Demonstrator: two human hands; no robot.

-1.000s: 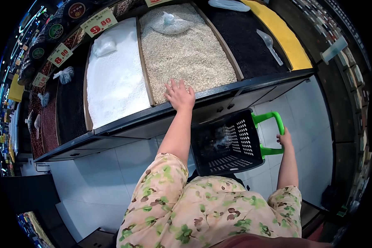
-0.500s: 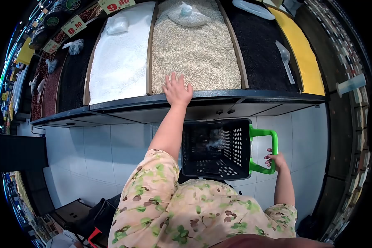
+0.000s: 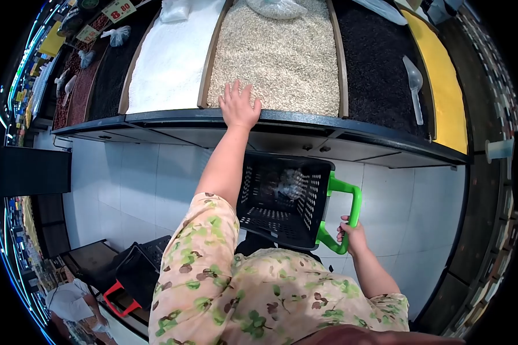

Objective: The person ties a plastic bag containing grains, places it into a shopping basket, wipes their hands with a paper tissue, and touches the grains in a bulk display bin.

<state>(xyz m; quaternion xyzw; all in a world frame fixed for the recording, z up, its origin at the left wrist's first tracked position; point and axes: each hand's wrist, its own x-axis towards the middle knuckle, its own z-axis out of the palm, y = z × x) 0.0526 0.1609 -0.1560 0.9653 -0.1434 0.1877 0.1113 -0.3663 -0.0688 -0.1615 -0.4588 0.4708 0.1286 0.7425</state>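
My left hand (image 3: pixel 239 107) reaches forward over the front edge of the bulk bins, fingers spread. Its fingertips lie at the near end of a bin of pale grain (image 3: pixel 276 63); whether they press into it I cannot tell. A tied clear plastic bag (image 3: pixel 277 8) rests farther back on this grain. My right hand (image 3: pixel 354 234) is wrapped round the green handle (image 3: pixel 354 207) of a black shopping basket (image 3: pixel 253 230). The basket hangs in front of my body, slightly tilted, with something clear and plastic-looking (image 3: pixel 290 183) inside.
Left of the grain is a bin of white granules (image 3: pixel 170 69); right of it are black grain (image 3: pixel 374 75) with a clear scoop (image 3: pixel 414 92) and a yellow bin (image 3: pixel 443 86). Another black basket with a red handle (image 3: pixel 114 303) stands behind left, near a person in white (image 3: pixel 72 302).
The view has shifted and turned slightly. The basket and my right hand have moved left and tilted. My left hand stays at the grain bin's front edge, fingers still spread.
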